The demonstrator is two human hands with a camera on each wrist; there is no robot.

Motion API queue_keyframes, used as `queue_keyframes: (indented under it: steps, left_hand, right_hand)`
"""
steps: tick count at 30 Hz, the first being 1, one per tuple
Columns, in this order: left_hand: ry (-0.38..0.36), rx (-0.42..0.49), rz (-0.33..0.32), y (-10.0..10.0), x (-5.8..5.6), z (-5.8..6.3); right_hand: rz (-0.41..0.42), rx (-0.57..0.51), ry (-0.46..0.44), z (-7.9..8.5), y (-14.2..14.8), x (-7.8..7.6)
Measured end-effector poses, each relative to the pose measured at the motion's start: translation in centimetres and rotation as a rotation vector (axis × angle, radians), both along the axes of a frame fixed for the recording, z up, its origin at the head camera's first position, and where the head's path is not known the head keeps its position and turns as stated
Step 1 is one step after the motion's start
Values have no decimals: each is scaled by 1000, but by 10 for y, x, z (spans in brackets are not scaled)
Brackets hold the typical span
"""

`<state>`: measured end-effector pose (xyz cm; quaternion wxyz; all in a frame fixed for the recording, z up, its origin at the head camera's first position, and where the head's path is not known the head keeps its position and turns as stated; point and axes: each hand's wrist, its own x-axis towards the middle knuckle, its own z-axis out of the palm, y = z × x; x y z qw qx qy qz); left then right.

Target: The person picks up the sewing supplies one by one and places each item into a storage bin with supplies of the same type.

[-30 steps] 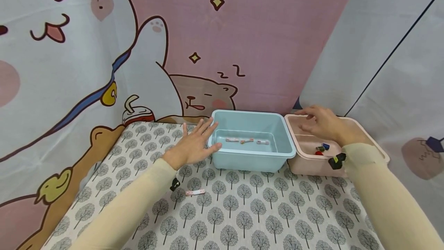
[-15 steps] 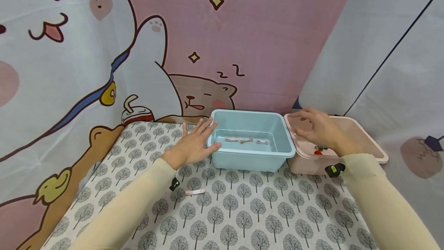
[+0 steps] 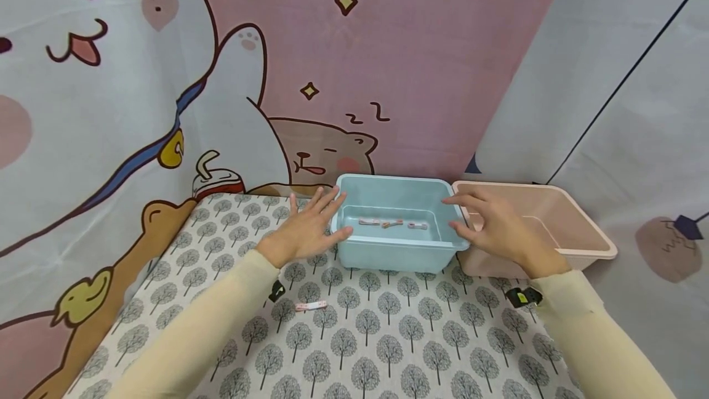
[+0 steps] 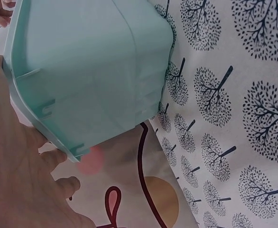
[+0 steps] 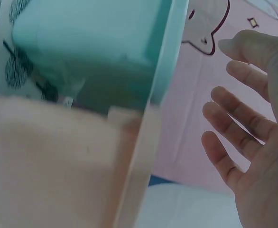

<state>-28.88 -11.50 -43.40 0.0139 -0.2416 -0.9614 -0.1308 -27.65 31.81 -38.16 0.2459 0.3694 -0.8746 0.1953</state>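
My left hand [image 3: 301, 236], fingers spread and straight, rests against the left rim of a light blue plastic bin [image 3: 396, 257]. The left wrist view has its fingers [image 4: 53, 156] beside the bin's outer wall. My right hand [image 3: 498, 226] is held above the line where the blue bin meets a pink bin [image 3: 578, 217]. Its fingers are loosely bent, and the right wrist view finds nothing in them. On the blue bin's floor lie three small pale folded strips, a left one [image 3: 369, 222], a middle one [image 3: 392, 224] and a right one [image 3: 418, 226].
Another small white-and-pink strip [image 3: 311, 306] lies on the tree-print tablecloth [image 3: 388, 337], in front of the blue bin. A cartoon-print curtain [image 3: 432, 66] hangs right behind both bins. My right hand and the bin wall hide part of the pink bin's inside.
My right hand has moved left from over the pink bin to the blue bin's right rim. The coloured spools seen in the pink bin before are now hidden. My left hand has stayed put.
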Motion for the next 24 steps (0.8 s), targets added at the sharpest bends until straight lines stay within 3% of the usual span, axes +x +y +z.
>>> queue_keyframes:
  steps: [9,16,24]
  left_hand:
    - [-18,21,-14,-3,-3,-1]
    - [-25,24,-34,-7,-3,-1]
    - [-31,19,-51,-11,-5,0]
  right_hand:
    - [-7,15,2,-12,-28,30]
    - [78,13,42,-22,-48,41]
    - [184,47,-1,-33,-70,55]
